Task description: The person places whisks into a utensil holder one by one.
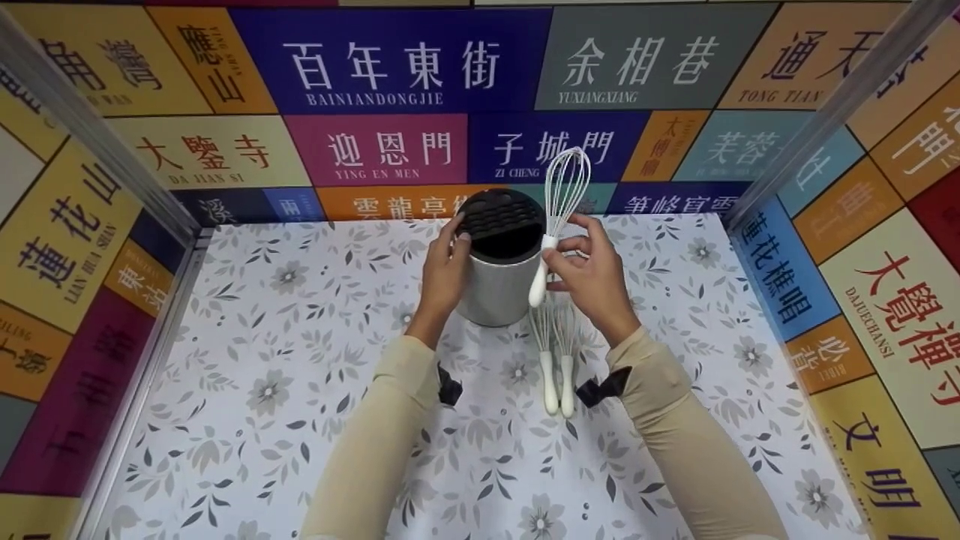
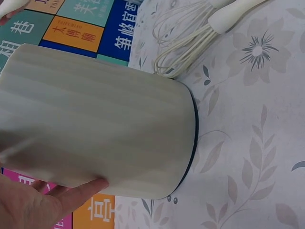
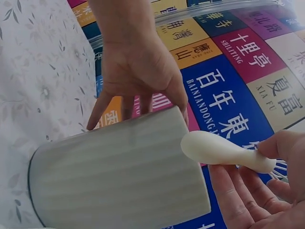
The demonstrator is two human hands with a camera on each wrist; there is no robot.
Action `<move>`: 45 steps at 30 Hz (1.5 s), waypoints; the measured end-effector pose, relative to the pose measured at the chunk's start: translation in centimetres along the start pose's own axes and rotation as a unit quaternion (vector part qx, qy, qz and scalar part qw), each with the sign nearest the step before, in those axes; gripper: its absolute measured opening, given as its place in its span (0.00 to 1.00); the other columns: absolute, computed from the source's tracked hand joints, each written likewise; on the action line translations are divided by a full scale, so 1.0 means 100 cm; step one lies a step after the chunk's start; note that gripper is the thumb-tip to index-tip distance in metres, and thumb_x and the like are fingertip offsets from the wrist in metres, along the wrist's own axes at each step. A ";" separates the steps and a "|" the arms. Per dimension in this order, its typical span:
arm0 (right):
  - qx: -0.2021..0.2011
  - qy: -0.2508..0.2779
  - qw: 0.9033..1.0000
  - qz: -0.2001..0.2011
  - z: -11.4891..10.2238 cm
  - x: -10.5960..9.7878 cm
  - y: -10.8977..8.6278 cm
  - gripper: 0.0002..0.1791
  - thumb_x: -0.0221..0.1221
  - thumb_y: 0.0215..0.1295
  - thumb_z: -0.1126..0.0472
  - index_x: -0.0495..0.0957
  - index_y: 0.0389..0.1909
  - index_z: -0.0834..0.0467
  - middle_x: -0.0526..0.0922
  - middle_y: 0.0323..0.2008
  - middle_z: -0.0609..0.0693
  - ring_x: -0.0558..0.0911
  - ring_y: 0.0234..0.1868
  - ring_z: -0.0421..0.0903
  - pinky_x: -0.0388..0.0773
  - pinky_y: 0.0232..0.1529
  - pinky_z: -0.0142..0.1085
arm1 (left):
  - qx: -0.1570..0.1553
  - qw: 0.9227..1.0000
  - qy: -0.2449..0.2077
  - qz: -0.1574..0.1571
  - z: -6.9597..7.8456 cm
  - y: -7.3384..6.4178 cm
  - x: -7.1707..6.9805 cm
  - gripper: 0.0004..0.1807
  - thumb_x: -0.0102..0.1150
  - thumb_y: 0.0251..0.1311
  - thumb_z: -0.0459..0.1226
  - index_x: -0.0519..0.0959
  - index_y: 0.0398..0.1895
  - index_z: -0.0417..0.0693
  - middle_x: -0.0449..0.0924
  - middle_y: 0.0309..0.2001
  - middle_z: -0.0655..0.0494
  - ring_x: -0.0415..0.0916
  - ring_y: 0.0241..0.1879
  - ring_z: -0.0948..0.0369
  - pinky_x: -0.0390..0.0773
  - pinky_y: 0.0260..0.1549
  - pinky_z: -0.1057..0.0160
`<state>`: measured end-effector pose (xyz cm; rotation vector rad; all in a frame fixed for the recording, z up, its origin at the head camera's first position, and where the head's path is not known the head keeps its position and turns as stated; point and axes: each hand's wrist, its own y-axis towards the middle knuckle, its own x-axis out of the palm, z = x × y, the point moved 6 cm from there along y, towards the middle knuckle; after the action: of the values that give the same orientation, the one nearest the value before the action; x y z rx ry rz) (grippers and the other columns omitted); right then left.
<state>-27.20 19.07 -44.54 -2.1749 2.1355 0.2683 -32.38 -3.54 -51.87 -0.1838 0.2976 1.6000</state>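
Pinching a white wire whisk [image 3: 221,151], my right fingers [image 3: 233,200], if loosened, could drop it; my left fingers [image 2: 86,193] touch the grey cylindrical holder [image 1: 495,291]

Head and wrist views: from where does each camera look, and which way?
Head: worn on the head, facing forward-down at the canister; left hand, right hand, sleeves show.
Left wrist: worn there, facing the canister's side; both hands partly show.
Right wrist: worn there, facing the canister and raised whisk; both hands show.
Wrist views share the canister.

Small booth [image 1: 832,97] — sign-printed walls [image 1: 390,64] — floral tabletop [image 1: 300,360]
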 end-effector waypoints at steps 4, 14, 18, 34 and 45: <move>-0.027 0.011 1.000 -0.001 -0.013 0.007 0.008 0.32 0.65 0.69 0.58 0.64 0.71 0.49 0.82 0.46 0.55 0.87 0.40 0.51 0.87 0.37 0.46 | 0.001 1.000 -0.001 0.005 0.001 0.000 0.000 0.26 0.40 0.80 0.51 0.65 0.77 0.65 0.72 0.62 0.49 0.68 0.58 0.55 0.69 0.61 0.47; -0.052 0.011 0.998 0.023 -0.031 0.020 0.026 0.35 0.63 0.71 0.55 0.59 0.74 0.45 0.80 0.50 0.54 0.87 0.44 0.50 0.86 0.41 0.45 | 0.000 1.000 0.000 0.004 0.002 -0.001 0.002 0.26 0.39 0.80 0.52 0.65 0.77 0.65 0.70 0.67 0.50 0.67 0.65 0.55 0.68 0.65 0.47; -0.065 -0.015 0.997 0.036 -0.031 0.025 0.032 0.35 0.63 0.71 0.55 0.59 0.75 0.47 0.81 0.53 0.53 0.86 0.46 0.48 0.86 0.41 0.42 | 0.003 1.000 0.000 0.007 0.001 -0.001 0.002 0.26 0.39 0.80 0.52 0.65 0.77 0.64 0.70 0.67 0.49 0.68 0.64 0.55 0.69 0.64 0.47; -0.101 -0.129 0.987 -0.006 -0.015 0.050 0.047 0.36 0.61 0.73 0.54 0.56 0.75 0.54 0.81 0.58 0.52 0.85 0.52 0.44 0.82 0.50 0.42 | -0.009 1.000 0.008 0.018 0.001 0.000 0.002 0.26 0.40 0.79 0.53 0.66 0.77 0.65 0.72 0.61 0.48 0.69 0.58 0.54 0.69 0.60 0.48; -0.121 -0.155 0.980 -0.017 -0.011 0.059 0.052 0.35 0.63 0.70 0.58 0.57 0.72 0.58 0.84 0.51 0.53 0.87 0.48 0.47 0.81 0.52 0.41 | -0.002 1.000 0.005 0.015 0.001 0.000 0.001 0.26 0.40 0.80 0.52 0.65 0.77 0.65 0.72 0.55 0.48 0.69 0.51 0.54 0.69 0.55 0.49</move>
<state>-32.23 12.92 -44.16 -2.1128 1.9771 0.8436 -32.41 -3.38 -51.86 -0.1913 0.3063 1.6297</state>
